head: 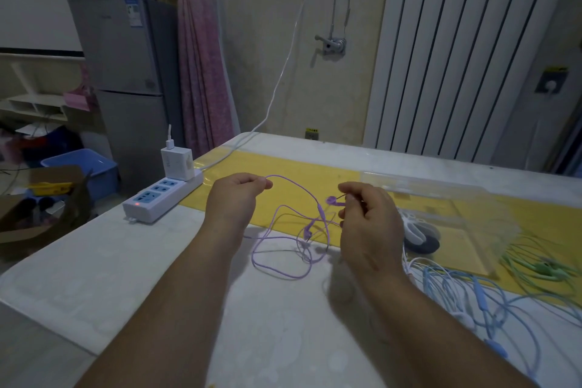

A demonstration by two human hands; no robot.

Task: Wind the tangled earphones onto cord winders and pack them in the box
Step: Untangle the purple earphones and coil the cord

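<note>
**Head view: both hands hold the purple earphones above the table**

The left hand point(234, 198) is raised over the edge of the yellow mat point(302, 173), its thumb and forefinger pinching the cord of the purple earphones point(320, 209) at the top of a long arc. The right hand point(368, 224) is level with it and a little apart, fingers curled, pinching the same cord just beside one earbud point(331, 199). Which finger meets the thumb there is hard to make out. Between the two hands the cord sags in a loose tangle. A second earbud point(308, 228) hangs in the middle of it, and the lowest loops lie on the white table cover point(126, 261).

Just right of the right hand, partly hidden by it, a white cord winder point(415, 225) lies on a dark one point(423, 246). Both are seen through or against the clear plastic box point(456, 198), which stands on the mat (its walls are so transparent that only the edges show). Nearer the person, to the right, the blue earphones point(480, 293) sprawl in a heap on the table cover, and the green earphones point(541, 268) lie beyond them, partly on the mat.

At the table's left edge is a white power strip point(163, 198) with a charger point(176, 162) plugged into it.
</note>
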